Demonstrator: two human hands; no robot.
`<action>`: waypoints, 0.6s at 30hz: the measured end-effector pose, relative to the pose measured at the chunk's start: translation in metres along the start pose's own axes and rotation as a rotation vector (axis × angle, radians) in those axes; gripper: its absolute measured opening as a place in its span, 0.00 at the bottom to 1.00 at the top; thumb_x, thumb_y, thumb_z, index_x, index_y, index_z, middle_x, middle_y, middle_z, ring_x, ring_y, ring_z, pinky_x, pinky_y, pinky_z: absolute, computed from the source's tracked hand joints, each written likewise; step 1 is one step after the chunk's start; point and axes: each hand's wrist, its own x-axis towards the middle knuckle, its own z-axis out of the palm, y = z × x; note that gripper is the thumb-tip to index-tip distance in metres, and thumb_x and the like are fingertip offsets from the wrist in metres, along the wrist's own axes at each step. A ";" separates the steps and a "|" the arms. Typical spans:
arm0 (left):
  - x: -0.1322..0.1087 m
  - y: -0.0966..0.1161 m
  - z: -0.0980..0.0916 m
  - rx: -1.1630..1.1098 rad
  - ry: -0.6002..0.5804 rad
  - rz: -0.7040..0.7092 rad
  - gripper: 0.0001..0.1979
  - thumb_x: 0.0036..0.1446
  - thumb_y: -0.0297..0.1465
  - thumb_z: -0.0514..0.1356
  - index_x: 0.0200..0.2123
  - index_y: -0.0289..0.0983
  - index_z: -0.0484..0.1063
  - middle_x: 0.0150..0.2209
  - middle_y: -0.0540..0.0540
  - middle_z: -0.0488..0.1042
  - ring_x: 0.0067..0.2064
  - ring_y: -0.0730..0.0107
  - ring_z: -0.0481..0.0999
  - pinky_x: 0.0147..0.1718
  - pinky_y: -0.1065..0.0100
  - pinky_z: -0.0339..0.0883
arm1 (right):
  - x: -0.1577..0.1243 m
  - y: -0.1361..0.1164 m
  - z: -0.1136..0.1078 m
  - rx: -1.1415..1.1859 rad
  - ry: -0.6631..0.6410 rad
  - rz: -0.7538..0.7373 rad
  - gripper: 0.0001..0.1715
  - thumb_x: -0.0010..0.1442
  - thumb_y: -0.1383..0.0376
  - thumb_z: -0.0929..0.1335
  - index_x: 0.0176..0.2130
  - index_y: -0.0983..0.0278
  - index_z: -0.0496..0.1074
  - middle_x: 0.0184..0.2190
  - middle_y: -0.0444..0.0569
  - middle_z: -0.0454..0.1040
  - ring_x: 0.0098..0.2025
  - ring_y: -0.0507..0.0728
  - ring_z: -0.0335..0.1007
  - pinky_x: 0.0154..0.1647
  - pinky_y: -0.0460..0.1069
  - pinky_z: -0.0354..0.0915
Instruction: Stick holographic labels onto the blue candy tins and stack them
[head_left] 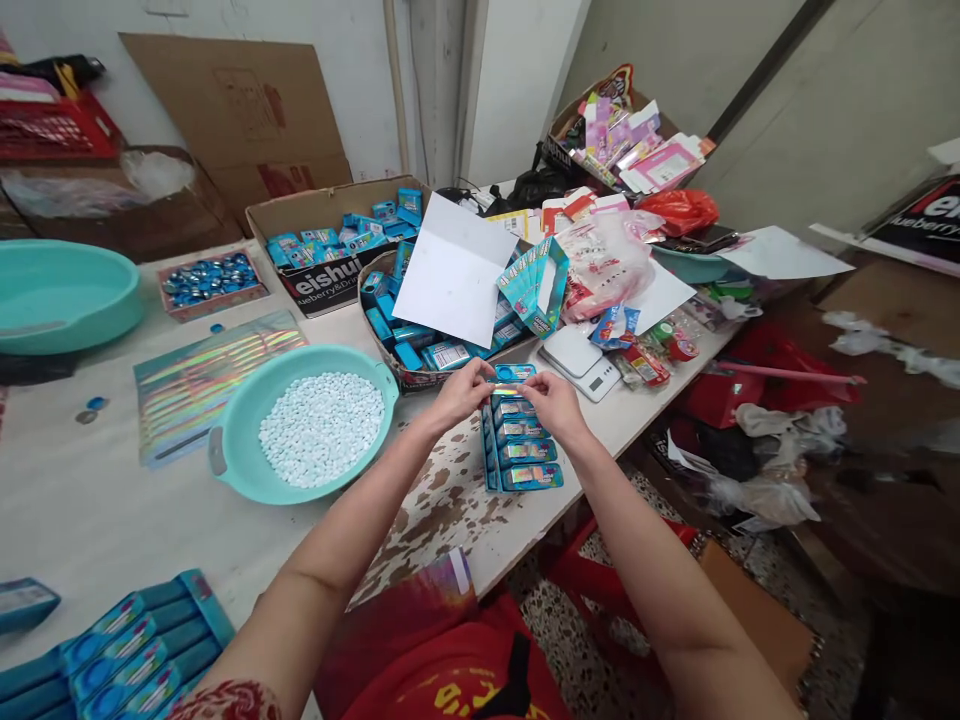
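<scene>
A display tray of small blue boxes (527, 452) lies near the table's front edge. My left hand (466, 393) and my right hand (553, 402) meet over its far end. Between their fingertips stretches a thin shiny strip (510, 389), one end pinched in each hand, just above or against a blue box. Left of my left forearm is a teal basin (386, 385) with many white pellets. A sheet with iridescent strips (169, 385) lies flat beyond the basin.
Cartons of blue boxes (274, 215) (397, 372) stand behind, one partly under white paper (452, 275). A white scale (574, 355) and plastic bags are at the right. More blue boxes (142, 650) lie front left. A second teal basin (67, 300) stands far left.
</scene>
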 end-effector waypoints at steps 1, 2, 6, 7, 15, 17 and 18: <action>0.009 -0.003 -0.002 0.028 0.013 0.016 0.11 0.52 0.28 0.53 0.41 0.35 0.64 0.21 0.55 0.66 0.23 0.76 0.67 0.24 0.74 0.58 | 0.011 0.000 0.001 -0.031 -0.002 0.004 0.07 0.49 0.62 0.68 0.27 0.64 0.71 0.23 0.44 0.71 0.25 0.52 0.64 0.27 0.46 0.58; 0.018 -0.006 -0.003 0.048 0.023 0.024 0.10 0.52 0.28 0.52 0.40 0.35 0.63 0.21 0.55 0.66 0.24 0.76 0.66 0.24 0.74 0.58 | 0.022 -0.001 0.001 -0.058 -0.005 0.006 0.07 0.48 0.63 0.68 0.27 0.64 0.71 0.23 0.44 0.71 0.25 0.52 0.64 0.26 0.46 0.58; 0.041 -0.018 0.001 0.075 0.046 0.006 0.08 0.52 0.26 0.51 0.38 0.37 0.62 0.21 0.55 0.66 0.24 0.76 0.65 0.26 0.73 0.58 | 0.046 -0.004 0.003 -0.174 -0.037 0.038 0.04 0.48 0.65 0.68 0.27 0.64 0.72 0.24 0.45 0.72 0.26 0.52 0.65 0.26 0.46 0.58; 0.044 -0.020 0.003 0.062 0.045 -0.006 0.07 0.52 0.26 0.51 0.37 0.37 0.62 0.21 0.55 0.66 0.24 0.76 0.65 0.26 0.73 0.58 | 0.048 -0.006 0.003 -0.216 -0.045 0.058 0.04 0.48 0.65 0.68 0.27 0.63 0.72 0.25 0.45 0.72 0.27 0.53 0.65 0.27 0.47 0.58; 0.039 -0.026 0.015 0.243 0.145 -0.285 0.14 0.52 0.28 0.56 0.44 0.36 0.64 0.33 0.45 0.75 0.37 0.63 0.74 0.39 0.64 0.65 | 0.050 0.014 0.007 -0.175 0.137 0.132 0.28 0.43 0.62 0.72 0.45 0.66 0.69 0.47 0.56 0.66 0.40 0.58 0.69 0.41 0.52 0.66; 0.032 -0.028 0.024 0.262 0.214 -0.286 0.17 0.57 0.34 0.54 0.49 0.35 0.65 0.45 0.39 0.74 0.50 0.57 0.71 0.49 0.60 0.62 | 0.052 0.025 0.012 -0.055 0.122 0.114 0.32 0.44 0.58 0.72 0.48 0.67 0.68 0.48 0.57 0.68 0.40 0.59 0.70 0.42 0.53 0.66; 0.028 -0.029 0.030 0.200 0.239 -0.257 0.21 0.59 0.38 0.51 0.53 0.35 0.63 0.53 0.38 0.70 0.56 0.56 0.67 0.53 0.59 0.58 | 0.054 0.031 0.015 -0.009 0.103 0.089 0.32 0.45 0.56 0.71 0.48 0.68 0.69 0.46 0.57 0.70 0.40 0.60 0.70 0.42 0.53 0.66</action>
